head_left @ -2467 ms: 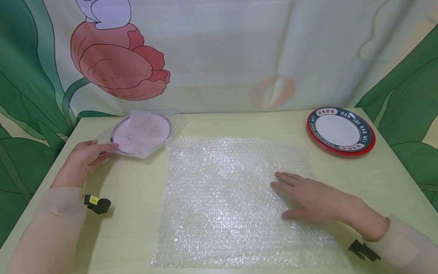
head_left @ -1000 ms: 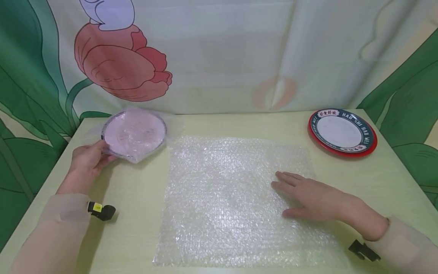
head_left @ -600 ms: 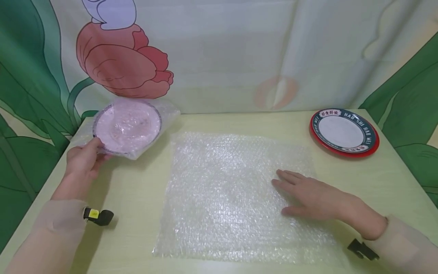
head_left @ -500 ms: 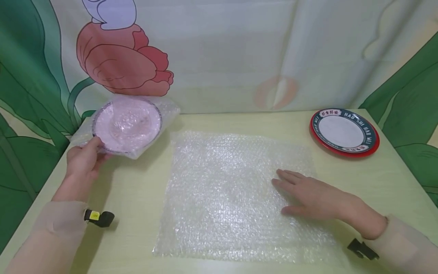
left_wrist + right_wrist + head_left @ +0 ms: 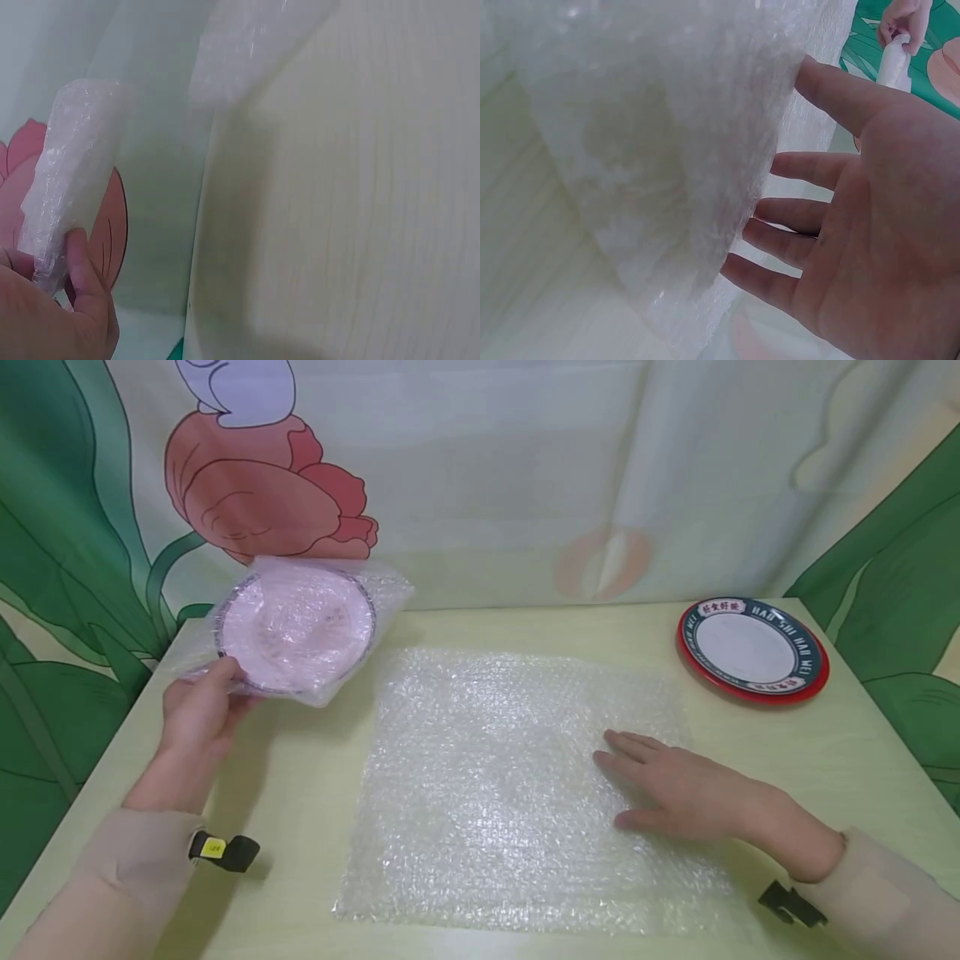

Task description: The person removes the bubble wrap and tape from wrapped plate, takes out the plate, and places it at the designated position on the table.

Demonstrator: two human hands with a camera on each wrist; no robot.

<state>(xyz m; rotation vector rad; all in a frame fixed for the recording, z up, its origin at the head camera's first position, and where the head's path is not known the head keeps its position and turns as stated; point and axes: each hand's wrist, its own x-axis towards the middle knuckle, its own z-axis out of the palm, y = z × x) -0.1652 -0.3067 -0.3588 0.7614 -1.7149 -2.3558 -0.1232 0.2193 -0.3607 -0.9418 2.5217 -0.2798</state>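
My left hand pinches the lower left edge of a pale plate with a dark rim, wrapped in bubble wrap. It is held tilted up above the table's back left. The left wrist view shows the wrapped plate nearly edge-on, thumb on one side. My right hand has its fingers spread over the right part of a flat sheet of bubble wrap; in the right wrist view its fingertips touch the sheet.
At the back right of the table, a white plate with a dark green lettered rim lies on a red plate. A printed curtain hangs right behind the table's back edge.
My left hand has taken hold of the wrapped plate, lifted it off the table and tilted it up. In the last half second it moved slightly right. My right hand has hardly moved.
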